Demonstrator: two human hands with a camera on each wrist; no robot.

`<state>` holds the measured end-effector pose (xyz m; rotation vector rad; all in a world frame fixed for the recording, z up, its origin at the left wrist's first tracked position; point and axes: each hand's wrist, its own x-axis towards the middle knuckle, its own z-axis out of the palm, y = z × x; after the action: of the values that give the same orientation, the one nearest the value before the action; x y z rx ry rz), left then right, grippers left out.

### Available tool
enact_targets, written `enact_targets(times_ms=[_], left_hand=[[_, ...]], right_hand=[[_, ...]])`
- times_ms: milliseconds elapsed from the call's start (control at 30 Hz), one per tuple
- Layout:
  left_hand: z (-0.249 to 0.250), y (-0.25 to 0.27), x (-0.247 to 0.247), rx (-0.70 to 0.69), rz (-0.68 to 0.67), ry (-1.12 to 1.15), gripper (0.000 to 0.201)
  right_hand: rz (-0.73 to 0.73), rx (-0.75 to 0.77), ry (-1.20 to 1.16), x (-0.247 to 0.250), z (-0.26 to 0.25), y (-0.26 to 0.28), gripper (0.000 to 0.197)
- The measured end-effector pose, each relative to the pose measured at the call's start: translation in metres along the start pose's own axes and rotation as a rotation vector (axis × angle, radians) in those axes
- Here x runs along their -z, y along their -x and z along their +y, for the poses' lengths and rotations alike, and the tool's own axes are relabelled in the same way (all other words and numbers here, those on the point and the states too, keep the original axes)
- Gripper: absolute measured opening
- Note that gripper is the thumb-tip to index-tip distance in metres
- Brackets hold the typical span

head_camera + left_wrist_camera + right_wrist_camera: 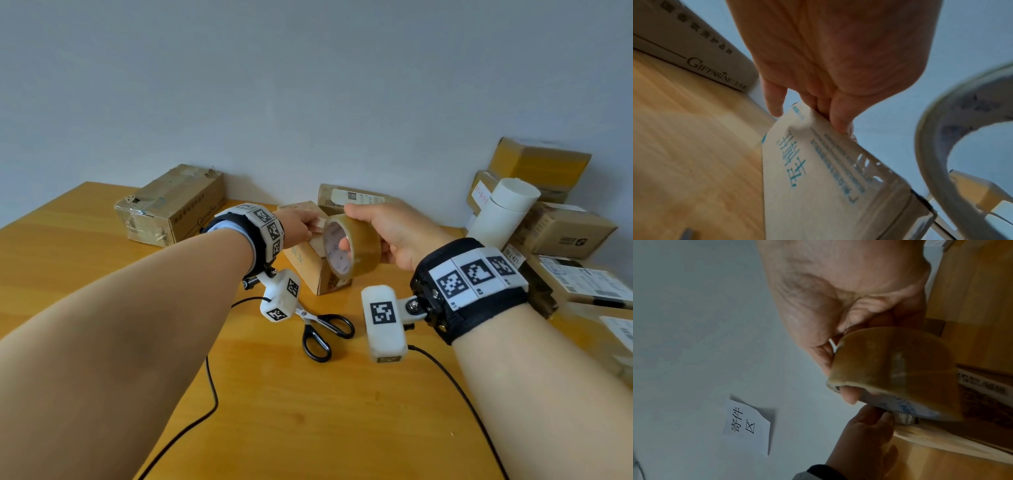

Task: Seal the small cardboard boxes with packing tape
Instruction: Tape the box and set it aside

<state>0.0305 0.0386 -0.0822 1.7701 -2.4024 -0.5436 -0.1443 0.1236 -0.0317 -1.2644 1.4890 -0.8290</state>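
One tape roll [352, 247], one pair of scissors [322, 329], one white tube [503, 209], two hands

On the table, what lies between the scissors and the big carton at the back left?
In the head view, only the left hand and its forearm cross above that stretch. Between the scissors and the big carton, the table appears bare.
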Motion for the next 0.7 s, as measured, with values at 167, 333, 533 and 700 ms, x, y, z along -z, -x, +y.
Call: enact_targets(times_ms=[167, 333, 533, 700], left_hand=[[0.006, 0.003, 0.004, 0.015, -0.003, -0.104, 0.053], [0.009, 0.006, 0.006, -0.003, -0.035, -0.155, 0.052], [0.018, 0.005, 0.009, 0.025, -0.100, -0.211, 0.046], [0.025, -0.010, 0.001, 0.088, -0.139, -0.257, 0.051]], right_hand=[[0.007, -0.054, 0.028, 0.002, 0.001, 0.009, 0.026], [0.023, -0.086, 0.080, 0.008, 0.006, 0.017, 0.022], [0.024, -0.163, 0.135, 0.006, 0.020, 0.024, 0.026], [0.025, -0.227, 0.147, 0.004, 0.032, 0.025, 0.030]])
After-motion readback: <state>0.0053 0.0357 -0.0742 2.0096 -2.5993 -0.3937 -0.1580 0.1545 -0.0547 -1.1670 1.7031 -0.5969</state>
